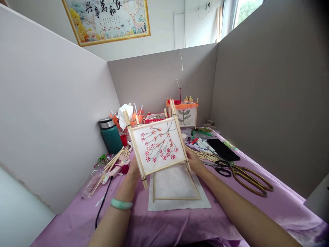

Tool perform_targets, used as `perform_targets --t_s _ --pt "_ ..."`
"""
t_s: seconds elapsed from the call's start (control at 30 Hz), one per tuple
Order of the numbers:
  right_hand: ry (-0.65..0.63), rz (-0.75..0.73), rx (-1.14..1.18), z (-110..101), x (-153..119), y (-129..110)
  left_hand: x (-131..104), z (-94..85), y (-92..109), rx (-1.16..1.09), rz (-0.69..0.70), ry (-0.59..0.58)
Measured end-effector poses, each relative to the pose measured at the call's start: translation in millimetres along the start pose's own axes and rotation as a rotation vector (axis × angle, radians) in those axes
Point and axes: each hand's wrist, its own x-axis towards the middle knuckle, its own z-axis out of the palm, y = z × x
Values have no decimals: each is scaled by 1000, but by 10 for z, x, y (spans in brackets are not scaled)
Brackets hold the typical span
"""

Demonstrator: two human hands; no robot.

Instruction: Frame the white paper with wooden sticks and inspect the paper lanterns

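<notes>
We hold a square bamboo-stick frame covered with white paper painted with red blossoms (157,145) upright and slightly tilted above the middle of the purple-clothed worktop (180,223). Our left hand (133,169) sits behind the frame's lower left corner, its fingers mostly hidden by the paper, closed on the left stick near where a dark band binds the sticks. Our right hand (194,161) grips the lower right corner, the thumb pressed against the right stick. Both forearms reach in from the near edge of the worktop and meet at the frame; the left wrist wears a pale green bangle (121,204).

Directly below the held frame lies a sheet of white paper (180,202) with a second plain bamboo frame (176,187) on it, apart from our hands.

Towards the right edge lie large brass-coloured scissors (250,180), smaller black-handled scissors (218,167) and a black phone (223,149). Towards the left edge we see a bundle of loose bamboo sticks (114,161) and a teal flask with a steel lid (110,135). At the far edge stands a finished paper lantern with orange trim (185,113).
</notes>
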Motion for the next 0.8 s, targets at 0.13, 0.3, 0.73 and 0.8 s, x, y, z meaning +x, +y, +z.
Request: perform_targets --t_s 0.13,0.3,0.73,0.8 --pt "86 110 173 -67 2 -96 75 -48 -52 -82 170 157" --pt "57 47 244 -77 1 -128 122 -109 -86 -39 273 205" --pt "-46 -358 -340 43 -120 -191 162 -93 -186 121 359 250" --pt "-20 -364 -387 54 -105 -162 169 -80 -220 149 356 242"
